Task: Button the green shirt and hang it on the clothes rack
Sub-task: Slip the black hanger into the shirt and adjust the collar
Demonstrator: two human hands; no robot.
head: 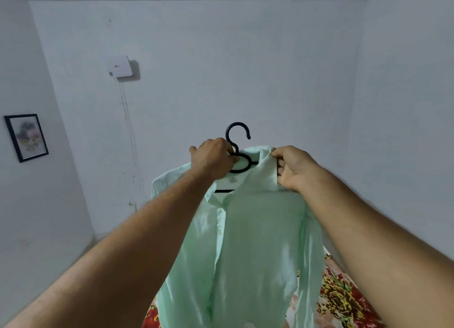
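Head view, the only one I have, and we're well into the hanging stage. The green shirt [255, 241] is up in the air in front of a bare white wall, draped on a black hanger [237, 147] whose hook stands clear above the collar. The placket runs down the front left of centre; I can make out one or two small buttons along it, but whether all are fastened I can't tell from here. The collar area looks open at the top, with the hanger's bar showing through the neck.

So my read: the step in hand is seating the shirt on the hanger and squaring the collar. Next move calls for a rail to hook onto, and I see no clothes rack in this frame, so it means turning to find it while keeping the hook free and upright.

Now the hands. The left hand [213, 161] is raised at arm's length, fingers curled round the hanger's neck just under the hook, carrying the weight. The right hand [292, 168] is level with it, thumb and fingers pinching the collar fabric at the shirt's right shoulder, knuckles toward me. Both forearms reach up and forward, converging on the hanger.

Below, a floral bedspread [344, 300] peeks past the shirt's hem. A framed picture [26, 137] hangs on the left wall.
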